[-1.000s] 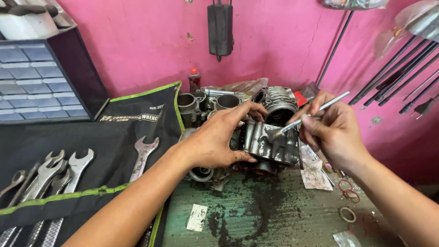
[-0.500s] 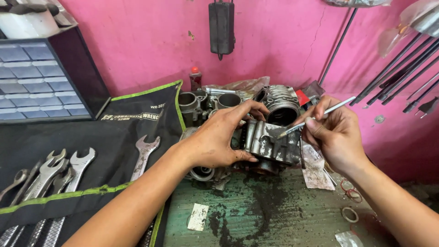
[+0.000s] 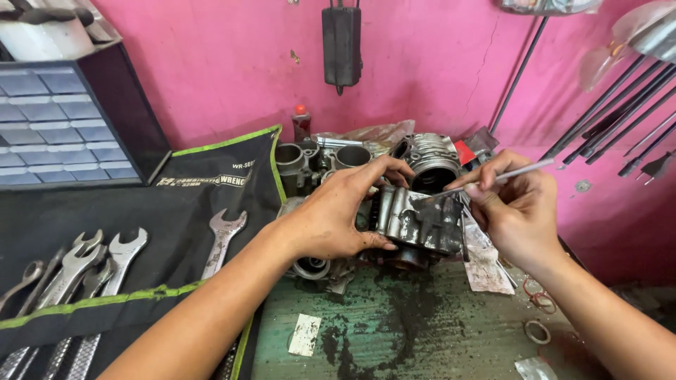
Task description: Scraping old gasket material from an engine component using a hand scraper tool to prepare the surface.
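Observation:
My left hand (image 3: 338, 214) grips a grimy, finned metal engine part (image 3: 421, 222) from its left side, holding it steady on the green workbench (image 3: 422, 331). My right hand (image 3: 517, 211) pinches a thin silver rod-like tool (image 3: 493, 179), and its tip rests on the top of the engine part. Behind it stand a ribbed cylinder (image 3: 429, 158) and two round metal sleeves (image 3: 320, 162).
A black tool roll (image 3: 141, 232) with several wrenches (image 3: 77, 267) covers the bench's left side. A grey drawer cabinet (image 3: 63, 127) stands at the back left. Rubber rings (image 3: 539, 313) and paper scraps (image 3: 304, 334) lie near the front. Rods lean on the pink wall at right.
My right hand has tilted the thin tool a little flatter and shifted it slightly on the engine part. My left hand keeps the same grip.

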